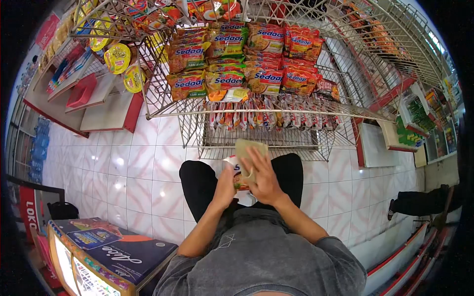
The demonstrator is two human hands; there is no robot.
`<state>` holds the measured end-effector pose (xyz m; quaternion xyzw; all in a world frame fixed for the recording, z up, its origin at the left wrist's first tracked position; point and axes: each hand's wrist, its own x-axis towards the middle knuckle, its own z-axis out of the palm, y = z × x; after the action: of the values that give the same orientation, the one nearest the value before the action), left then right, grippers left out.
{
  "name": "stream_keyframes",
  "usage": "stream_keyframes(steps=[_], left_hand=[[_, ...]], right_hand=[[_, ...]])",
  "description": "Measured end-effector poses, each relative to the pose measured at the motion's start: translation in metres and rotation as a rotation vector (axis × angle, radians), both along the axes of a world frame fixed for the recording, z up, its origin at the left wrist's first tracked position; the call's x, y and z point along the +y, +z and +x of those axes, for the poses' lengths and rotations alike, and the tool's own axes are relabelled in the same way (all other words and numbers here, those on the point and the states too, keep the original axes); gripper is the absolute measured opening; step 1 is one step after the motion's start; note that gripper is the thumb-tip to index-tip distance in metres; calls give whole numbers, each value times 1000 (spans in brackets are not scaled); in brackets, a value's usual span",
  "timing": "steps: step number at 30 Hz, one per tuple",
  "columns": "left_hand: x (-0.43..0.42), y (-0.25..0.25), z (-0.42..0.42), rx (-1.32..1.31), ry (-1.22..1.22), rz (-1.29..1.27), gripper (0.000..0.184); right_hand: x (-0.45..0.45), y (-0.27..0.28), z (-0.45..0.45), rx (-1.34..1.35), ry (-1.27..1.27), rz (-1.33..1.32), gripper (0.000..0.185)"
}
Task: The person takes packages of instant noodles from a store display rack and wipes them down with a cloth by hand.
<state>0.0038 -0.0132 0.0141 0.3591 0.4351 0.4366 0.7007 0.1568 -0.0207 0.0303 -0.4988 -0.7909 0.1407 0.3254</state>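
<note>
My left hand [225, 188] holds a white noodle packet [237, 170] upright between my knees, gripping its left side. My right hand [260, 172] presses a folded greenish-beige cloth [243, 148] against the packet, covering much of its front. In front of my knees stands a wire rack [256, 112] holding rows of orange, green and red noodle packets [266, 37]. A lower tier of the rack has many thin packets [276, 117] standing on edge.
Left are red-edged shelves [106, 118] and hanging yellow cups [117, 58]. A dark blue freezer [116, 249] stands at lower left. Another person's leg [419, 201] shows at right, near more shelves [377, 143]. Blue bottles [39, 148] stand at far left.
</note>
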Motion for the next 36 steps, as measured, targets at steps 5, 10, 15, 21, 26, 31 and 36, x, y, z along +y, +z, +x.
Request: stream_keyframes(steps=[5, 10, 15, 21, 26, 31, 36], left_hand=[[9, -3, -5, -173, 226, -171, 54], [13, -10, -8, -175, 220, -92, 50], [24, -3, -8, -187, 165, -55, 50], [25, 10, -12, -269, 187, -42, 51], [19, -12, -6, -208, 127, -17, 42], [15, -13, 7, -42, 131, 116, 34], [12, -16, 0, 55, 30, 104, 39]], right_hand=[[-16, 0, -19, -86, 221, -37, 58], [-20, -11, -16, -69, 205, -37, 61], [-19, -3, -16, -180, 241, -8, 58], [4, -25, 10, -4, -102, 48, 53], [7, -7, 13, 91, -72, 24, 55], [0, -13, 4, 137, -30, 14, 48], [1, -18, 14, 494, -166, -154, 41]])
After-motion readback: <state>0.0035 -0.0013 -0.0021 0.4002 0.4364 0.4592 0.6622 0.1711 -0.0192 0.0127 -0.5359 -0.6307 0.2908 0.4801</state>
